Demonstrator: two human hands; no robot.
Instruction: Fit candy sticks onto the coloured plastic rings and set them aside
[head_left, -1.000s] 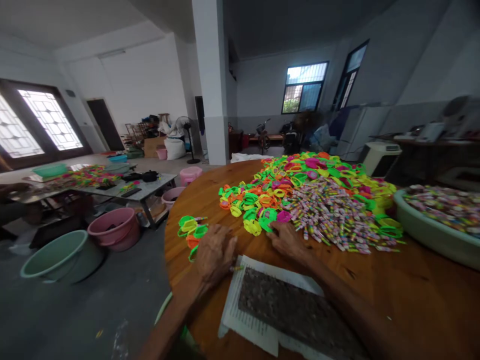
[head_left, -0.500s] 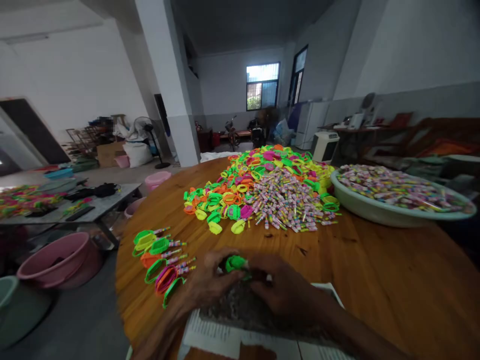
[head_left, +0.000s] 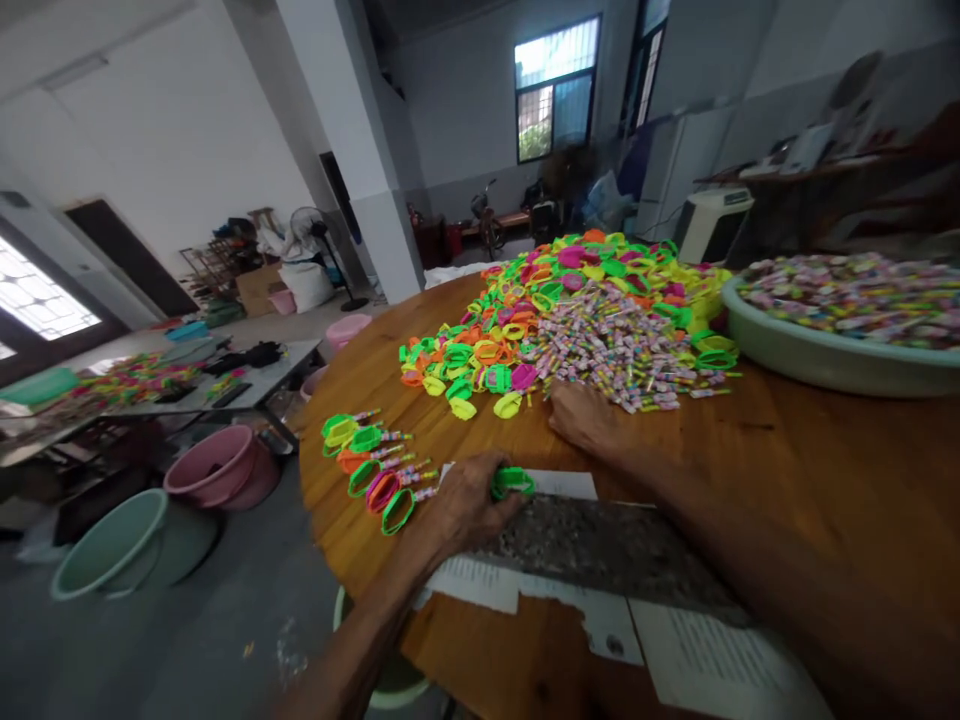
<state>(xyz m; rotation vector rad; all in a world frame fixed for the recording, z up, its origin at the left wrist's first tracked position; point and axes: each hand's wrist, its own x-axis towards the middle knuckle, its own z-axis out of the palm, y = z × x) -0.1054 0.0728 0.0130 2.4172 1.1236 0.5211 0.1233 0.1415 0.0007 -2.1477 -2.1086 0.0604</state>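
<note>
My left hand [head_left: 476, 500] is closed on a green plastic toy watch band [head_left: 513, 481], just over the near-left end of a dark, rough slab [head_left: 600, 545]. My right hand [head_left: 581, 415] reaches forward to the near edge of a heap of small wrapped candy tubes [head_left: 615, 345]; its fingertips are hidden against the tubes. Behind and left of them spreads a pile of bright looped toy watches [head_left: 487, 350] in green, orange, yellow and pink. By my left forearm lies a slanting row of watches with tubes attached [head_left: 384, 490].
Printed paper sheets [head_left: 720, 650] lie under the slab on the round wooden table [head_left: 825, 480]. A wide pale basin [head_left: 840, 360] full of wrapped tubes stands at the right. Pink [head_left: 221, 470] and green [head_left: 127, 545] tubs sit on the floor, left, before another table [head_left: 277, 365].
My right hand has left the green watch band and moved forward to the candy tubes. My left hand keeps the band. The view has shifted down and left.
</note>
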